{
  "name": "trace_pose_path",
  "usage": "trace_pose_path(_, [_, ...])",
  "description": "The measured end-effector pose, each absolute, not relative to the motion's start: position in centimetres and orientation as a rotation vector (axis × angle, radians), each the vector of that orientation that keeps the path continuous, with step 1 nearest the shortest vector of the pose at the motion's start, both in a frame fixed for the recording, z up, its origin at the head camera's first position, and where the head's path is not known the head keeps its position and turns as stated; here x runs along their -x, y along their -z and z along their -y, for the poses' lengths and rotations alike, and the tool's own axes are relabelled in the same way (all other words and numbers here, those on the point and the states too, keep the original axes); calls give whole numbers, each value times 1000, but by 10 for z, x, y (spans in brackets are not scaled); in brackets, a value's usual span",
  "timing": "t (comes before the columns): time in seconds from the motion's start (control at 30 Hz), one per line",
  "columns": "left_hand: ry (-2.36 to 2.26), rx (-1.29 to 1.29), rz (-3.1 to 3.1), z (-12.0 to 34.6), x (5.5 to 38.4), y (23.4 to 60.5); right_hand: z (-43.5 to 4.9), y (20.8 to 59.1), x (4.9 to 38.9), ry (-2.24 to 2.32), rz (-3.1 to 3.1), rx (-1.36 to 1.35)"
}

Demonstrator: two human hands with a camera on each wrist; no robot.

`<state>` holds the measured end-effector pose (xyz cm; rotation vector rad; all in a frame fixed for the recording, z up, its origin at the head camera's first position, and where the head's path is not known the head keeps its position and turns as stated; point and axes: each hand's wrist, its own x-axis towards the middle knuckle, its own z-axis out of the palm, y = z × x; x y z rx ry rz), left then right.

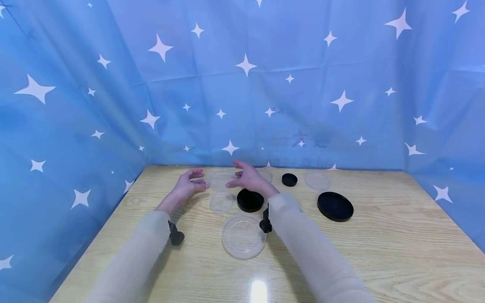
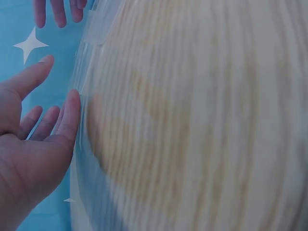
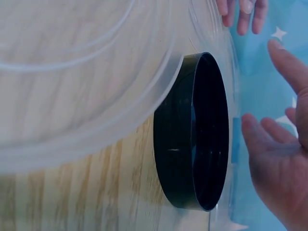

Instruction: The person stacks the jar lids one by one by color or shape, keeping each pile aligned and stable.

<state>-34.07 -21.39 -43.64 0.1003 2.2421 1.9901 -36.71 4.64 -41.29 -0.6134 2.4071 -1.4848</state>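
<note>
My left hand [image 1: 187, 185] reaches over the back left of the table, fingers spread and loosely bent, holding nothing. Opposite it, my right hand [image 1: 251, 179] has its fingers apart and also holds nothing. Between the two hands lies a clear round dish [image 1: 220, 181], faint against the wood. A smaller clear dish [image 1: 221, 203] is just in front of it. Below my right hand sits a shallow black round dish [image 1: 250, 201]; its raised rim shows in the right wrist view. In the left wrist view, one fingertip of the left hand [image 2: 41, 144] overlaps a clear edge.
Nearer the front is a large clear dish [image 1: 244, 236]. To the right lie a small black dish [image 1: 289, 179], another clear dish [image 1: 317, 181] and a large black dish [image 1: 335, 206]. A blue star-patterned curtain [image 1: 212, 92] borders the wooden table [image 1: 398, 235] behind and at both sides.
</note>
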Motion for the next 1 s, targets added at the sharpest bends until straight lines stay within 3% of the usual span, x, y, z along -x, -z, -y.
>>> trace_pose_path(1.0, [-1875, -65, -2327, 202, 350, 443, -48, 424, 375, 1417, -2427, 522])
